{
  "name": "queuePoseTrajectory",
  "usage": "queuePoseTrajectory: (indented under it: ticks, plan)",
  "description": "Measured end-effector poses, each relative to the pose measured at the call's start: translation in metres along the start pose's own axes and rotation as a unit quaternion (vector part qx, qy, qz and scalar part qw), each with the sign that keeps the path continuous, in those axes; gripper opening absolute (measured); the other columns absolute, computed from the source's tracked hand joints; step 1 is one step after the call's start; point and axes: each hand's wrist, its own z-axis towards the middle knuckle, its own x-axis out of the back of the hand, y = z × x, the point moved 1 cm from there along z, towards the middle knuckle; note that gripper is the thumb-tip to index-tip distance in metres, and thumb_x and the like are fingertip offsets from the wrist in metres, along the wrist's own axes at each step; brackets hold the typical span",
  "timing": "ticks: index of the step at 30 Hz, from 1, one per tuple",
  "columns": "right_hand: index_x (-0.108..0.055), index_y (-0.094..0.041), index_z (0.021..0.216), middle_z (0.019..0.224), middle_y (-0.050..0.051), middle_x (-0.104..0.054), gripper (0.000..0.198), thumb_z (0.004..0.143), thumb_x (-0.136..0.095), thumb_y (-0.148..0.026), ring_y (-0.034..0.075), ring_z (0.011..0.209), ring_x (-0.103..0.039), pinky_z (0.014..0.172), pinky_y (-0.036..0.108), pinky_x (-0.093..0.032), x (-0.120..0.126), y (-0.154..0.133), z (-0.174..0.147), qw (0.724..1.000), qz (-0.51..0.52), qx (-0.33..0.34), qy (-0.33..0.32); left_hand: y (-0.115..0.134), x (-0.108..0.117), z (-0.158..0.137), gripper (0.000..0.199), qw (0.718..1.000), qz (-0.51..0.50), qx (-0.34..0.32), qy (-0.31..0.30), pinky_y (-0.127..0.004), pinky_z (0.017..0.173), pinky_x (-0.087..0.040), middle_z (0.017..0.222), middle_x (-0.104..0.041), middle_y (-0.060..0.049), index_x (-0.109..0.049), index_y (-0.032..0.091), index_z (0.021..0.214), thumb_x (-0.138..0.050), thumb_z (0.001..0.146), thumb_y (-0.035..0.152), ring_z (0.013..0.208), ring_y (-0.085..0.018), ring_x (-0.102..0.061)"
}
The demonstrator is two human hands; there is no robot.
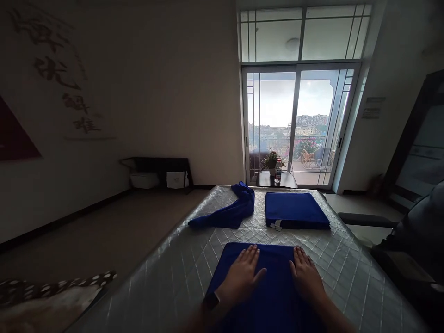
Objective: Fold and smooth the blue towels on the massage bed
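Both my hands lie flat on a folded blue cloth at the near side of the table. My left hand rests by its upper left corner, fingers stretched out. Near the upper right corner, my right hand presses down with its fingers extended. Neither hand grips anything. Beyond them to the right sits a neat folded blue stack, with white tags showing at its front edge. A crumpled blue cloth lies loosely to the left of that stack.
A silvery quilted cover spreads over the table. A small table with a bottle and a potted plant stands past the far edge, before sliding glass doors. A dark chair is at the right. Polka-dot fabric shows lower left.
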Motion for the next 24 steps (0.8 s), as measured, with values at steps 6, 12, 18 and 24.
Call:
queuePoseTrajectory:
  ticks: [6, 12, 18, 24]
  plan:
    - [-0.034, -0.005, 0.161, 0.171, 0.014, -0.026, 0.065, 0.101, -0.025, -0.028, 0.024, 0.16, -0.019, 0.13, 0.043, -0.022, -0.005, 0.005, 0.001, 0.999, -0.026, 0.019, -0.006, 0.081, -0.038, 0.057, 0.071, 0.992, -0.081, -0.101, 0.016, -0.046, 0.132, -0.023, 0.169, -0.035, -0.011, -0.035, 0.016, 0.163, -0.021, 0.109, 0.06, 0.159, -0.024, -0.025]
    - [-0.034, -0.003, 0.161, 0.17, 0.016, -0.029, 0.068, 0.103, -0.024, -0.037, 0.025, 0.159, -0.021, 0.13, 0.045, -0.022, -0.008, 0.006, 0.002, 1.0, -0.009, 0.007, 0.012, 0.056, -0.047, 0.056, 0.072, 0.997, -0.061, -0.048, 0.024, -0.048, 0.131, -0.023, 0.169, -0.036, -0.011, -0.036, 0.016, 0.162, -0.02, 0.108, 0.061, 0.159, -0.025, -0.024]
    - [-0.03, -0.002, 0.162, 0.171, 0.014, -0.027, 0.07, 0.103, -0.019, -0.04, 0.024, 0.16, -0.019, 0.131, 0.044, -0.021, -0.008, 0.005, 0.003, 1.0, 0.005, -0.004, 0.01, -0.042, -0.02, 0.021, 0.079, 0.998, 0.011, 0.062, 0.032, -0.055, 0.129, -0.027, 0.169, -0.034, -0.017, -0.039, 0.011, 0.16, -0.019, 0.107, 0.065, 0.158, -0.031, -0.027]
    - [-0.032, -0.003, 0.161, 0.17, 0.014, -0.028, 0.071, 0.103, -0.02, -0.041, 0.024, 0.159, -0.02, 0.131, 0.045, -0.021, -0.015, 0.009, 0.006, 1.0, -0.006, 0.001, 0.016, -0.103, -0.012, -0.003, 0.077, 0.991, 0.015, 0.121, 0.057, -0.051, 0.128, -0.03, 0.168, -0.036, -0.016, -0.037, 0.012, 0.161, -0.018, 0.108, 0.063, 0.157, -0.03, -0.031]
